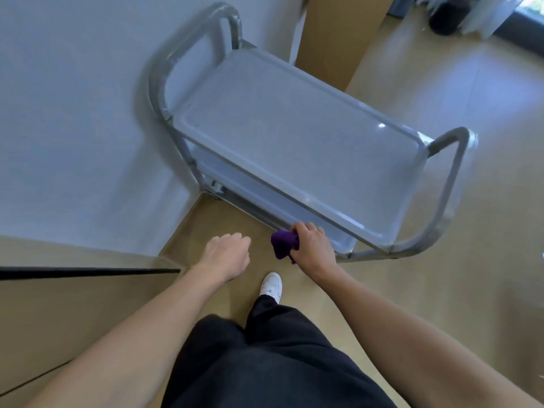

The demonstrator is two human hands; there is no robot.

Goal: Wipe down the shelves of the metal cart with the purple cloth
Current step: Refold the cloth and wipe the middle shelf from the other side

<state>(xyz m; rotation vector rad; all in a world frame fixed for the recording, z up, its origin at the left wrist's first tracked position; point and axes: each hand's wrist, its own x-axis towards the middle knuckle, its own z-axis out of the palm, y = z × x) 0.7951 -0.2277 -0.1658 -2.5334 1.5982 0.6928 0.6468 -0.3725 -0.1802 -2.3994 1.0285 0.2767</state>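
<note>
A metal cart (447, 187) with tubular handles at both ends stands against a white wall. Its top shelf (282, 128) is bare and shiny, and a lower shelf (265, 198) shows beneath it. My right hand (312, 245) grips a bunched purple cloth (284, 242) just in front of the cart's near edge, at about the lower shelf's level. My left hand (228, 254) hovers to the left of the cloth with fingers loosely curled and holds nothing. It touches neither the cart nor the cloth.
A white wall (73, 128) runs along the left. A wooden cabinet (338, 30) stands behind the cart. A tan surface with a black edge (88, 272) is at lower left. My foot in a white shoe (272, 285) rests on the beige floor.
</note>
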